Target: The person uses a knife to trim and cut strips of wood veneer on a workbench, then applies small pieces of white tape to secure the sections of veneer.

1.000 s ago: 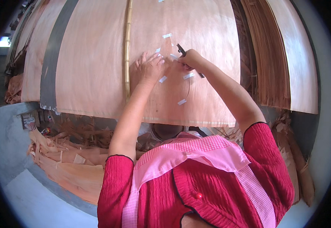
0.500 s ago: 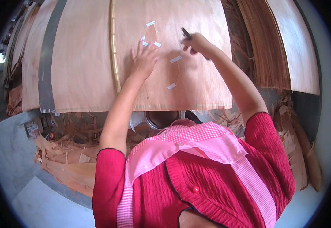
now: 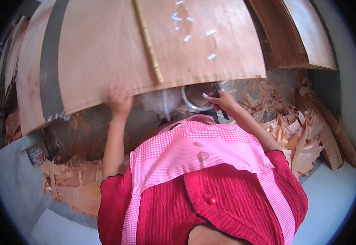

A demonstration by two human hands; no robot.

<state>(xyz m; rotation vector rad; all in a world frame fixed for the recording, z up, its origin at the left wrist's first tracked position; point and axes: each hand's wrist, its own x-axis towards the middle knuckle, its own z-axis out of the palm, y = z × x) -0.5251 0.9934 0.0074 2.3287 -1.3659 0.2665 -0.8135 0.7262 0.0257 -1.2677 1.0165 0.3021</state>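
My right hand (image 3: 224, 101) is closed around a slim dark knife-like tool (image 3: 216, 89), below the front edge of a wood veneer sheet (image 3: 100, 53). A small white piece of tape (image 3: 205, 96) shows at its fingertips. Close beside it is a round container or roll with a pale rim (image 3: 187, 103), partly covered by the sheet. My left hand (image 3: 119, 100) is at the sheet's front edge, its fingers smeared by motion over that edge. White tape pieces (image 3: 211, 32) stick to the sheet around cut patches. A bamboo stick (image 3: 147, 41) lies across it.
A dark grey strip (image 3: 51, 61) runs along the sheet's left part. More stacked veneer (image 3: 312, 32) stands at the right. Torn veneer scraps (image 3: 284, 126) heap below on both sides. Cloudy clear plastic (image 3: 155, 102) hangs under the front edge.
Both hands have come back from the taped patches to the front edge, the right with the dark tool still in it. A white tape piece now shows at its fingers. The view has shifted.
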